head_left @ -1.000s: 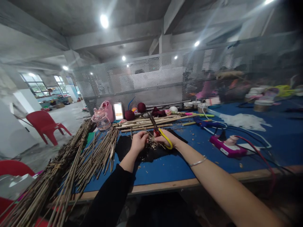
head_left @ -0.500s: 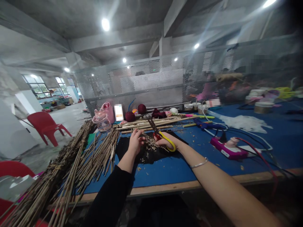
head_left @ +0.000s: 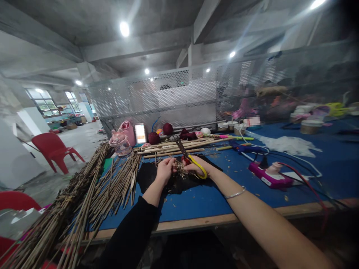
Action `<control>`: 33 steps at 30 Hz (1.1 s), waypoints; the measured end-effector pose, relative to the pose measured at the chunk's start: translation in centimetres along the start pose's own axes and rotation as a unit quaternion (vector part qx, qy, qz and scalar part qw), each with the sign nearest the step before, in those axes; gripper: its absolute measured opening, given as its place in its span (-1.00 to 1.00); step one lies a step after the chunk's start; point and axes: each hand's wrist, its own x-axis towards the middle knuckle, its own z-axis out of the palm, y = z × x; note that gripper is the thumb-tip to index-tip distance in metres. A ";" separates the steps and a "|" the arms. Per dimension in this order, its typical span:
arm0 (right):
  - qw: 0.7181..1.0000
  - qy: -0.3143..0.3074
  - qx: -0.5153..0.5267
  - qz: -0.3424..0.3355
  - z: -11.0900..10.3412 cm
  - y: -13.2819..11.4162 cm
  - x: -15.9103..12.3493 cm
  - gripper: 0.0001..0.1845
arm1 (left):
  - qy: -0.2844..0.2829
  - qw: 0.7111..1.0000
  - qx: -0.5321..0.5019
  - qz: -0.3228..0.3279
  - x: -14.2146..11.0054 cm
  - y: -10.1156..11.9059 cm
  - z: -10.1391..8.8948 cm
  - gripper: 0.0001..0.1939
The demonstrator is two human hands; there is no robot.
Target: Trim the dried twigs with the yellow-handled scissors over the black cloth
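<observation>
My right hand point(head_left: 200, 167) is wrapped around yellow-handled scissors point(head_left: 183, 148), whose dark blades point up and away to the left. The fingers of my left hand point(head_left: 165, 170) are pinched together beside the scissors; whatever sits between them is too small to make out. Between both hands lies a heap of small dry plant clippings point(head_left: 180, 172) on a black cloth point(head_left: 148, 177). A bundle of thin dry stems point(head_left: 112, 190) rests on the blue table left of my left hand.
Pale sticks point(head_left: 179, 145) and dark red yarn balls point(head_left: 154, 138) lie at the back, near a lit phone point(head_left: 140, 133) and a pink cup point(head_left: 123, 147). Right of me are a purple power strip point(head_left: 270, 175), a glue gun point(head_left: 246, 148) and a plastic bag point(head_left: 288, 145).
My left hand has moved right and slightly down toward the clippings, and its fingers have closed together. The right hand with the scissors has stayed nearly in place.
</observation>
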 end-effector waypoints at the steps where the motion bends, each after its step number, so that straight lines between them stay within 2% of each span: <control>1: 1.000 0.016 -0.007 -0.002 0.0 0.1 0.1 -0.81 | 0.003 1.000 0.028 0.014 0.0 -0.1 -0.1 -0.74; 4: 0.998 0.059 -0.017 -0.013 -0.2 0.4 0.2 -0.80 | 0.027 0.994 0.089 0.058 0.1 -0.2 -0.5 -0.77; 8: 0.997 0.071 -0.026 -0.012 -0.3 0.6 0.4 -0.78 | 0.071 0.986 0.106 0.106 0.0 0.3 -0.9 -0.71; 11: 0.998 0.060 -0.032 -0.010 -0.2 0.5 0.5 -0.77 | 0.038 0.976 0.169 0.134 -0.4 0.4 -0.7 -0.72; 14: 0.996 0.066 -0.048 -0.027 -0.1 0.4 0.5 -0.75 | -0.013 0.952 0.259 0.159 -0.8 0.4 -0.3 -0.73; 17: 0.993 0.084 -0.066 -0.047 -0.1 0.3 0.5 -0.75 | -0.018 0.944 0.287 0.162 -1.0 0.6 -0.3 -0.72; 19: 0.990 0.113 -0.061 -0.050 -0.2 0.6 0.6 -0.74 | 0.010 0.946 0.278 0.168 -1.0 0.8 -0.4 -0.75; 21: 0.983 0.168 -0.052 -0.054 -0.4 1.0 0.9 -0.74 | 0.062 0.943 0.262 0.198 -1.1 1.2 -0.4 -0.81; 23: 0.970 0.227 -0.048 -0.070 -0.6 1.4 1.2 -0.74 | 0.101 0.935 0.250 0.233 -1.4 1.5 -0.2 -0.77; 24: 0.963 0.251 -0.048 -0.079 -0.6 1.6 1.3 -0.74 | 0.097 0.932 0.252 0.241 -1.6 1.5 -0.1 -0.73; 26: 0.957 0.274 -0.041 -0.089 -0.5 1.8 1.6 -0.74 | 0.040 0.928 0.282 0.241 -2.0 1.5 0.4 -0.72; 29: 0.961 0.261 -0.023 -0.084 0.2 1.6 1.6 -0.73 | -0.037 0.907 0.347 0.236 -2.6 1.3 1.0 -0.76; 31: 0.967 0.243 -0.023 -0.077 0.7 1.4 1.6 -0.74 | -0.041 0.898 0.367 0.238 -2.7 1.2 1.2 -0.75; 33: 0.968 0.235 -0.033 -0.077 1.1 1.3 1.5 -0.76 | -0.040 0.902 0.361 0.232 -2.6 1.1 1.1 -0.71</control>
